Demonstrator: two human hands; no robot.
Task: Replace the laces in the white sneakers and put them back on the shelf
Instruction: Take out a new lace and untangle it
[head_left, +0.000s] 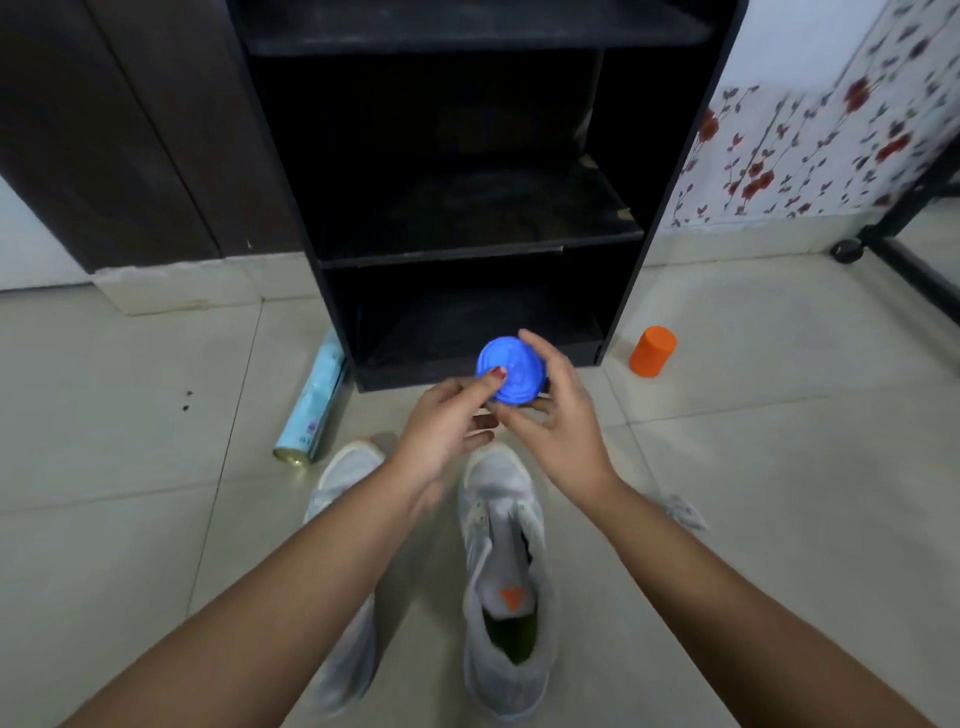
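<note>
Two white sneakers stand on the tiled floor, toes toward the shelf: the left sneaker (345, 483) is partly hidden under my left forearm, the right sneaker (506, 582) shows an open tongue with no lace visible. Above their toes both hands hold a round blue lid-like object (514, 371). My right hand (556, 421) curls round its right side and underside. My left hand (441, 431) pinches its left edge with thumb on top. The black shelf unit (467, 249) stands just beyond, its shelves dark.
A light-blue spray can (311, 410) lies on the floor left of the shelf. An orange cylinder (652, 351) stands to its right. A grey crumpled bit (680, 509) lies right of my right wrist. A black wheeled frame (883, 234) is at far right.
</note>
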